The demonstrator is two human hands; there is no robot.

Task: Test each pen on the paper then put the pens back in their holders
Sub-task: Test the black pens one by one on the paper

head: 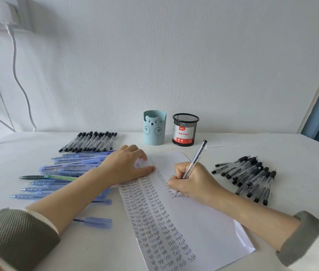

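While the right hand grips a pen writing on the paper, the left hand presses it flat. Several columns are full, yet the bear holder and mesh holder show no pens, so maybe halfway.

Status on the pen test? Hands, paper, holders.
Right hand grips clear pen, tip on paper. Left hand presses paper flat. No pens showing in bear holder or mesh holder. Nothing blocking.

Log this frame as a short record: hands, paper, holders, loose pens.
left hand: flat on the paper
right hand: grips clear pen, tip on paper
paper: columns of "Test"
holders: bear cup and mesh cup, upright, no pens sticking out
loose pens: black-capped row and blue pens at left; black-grip pile at right
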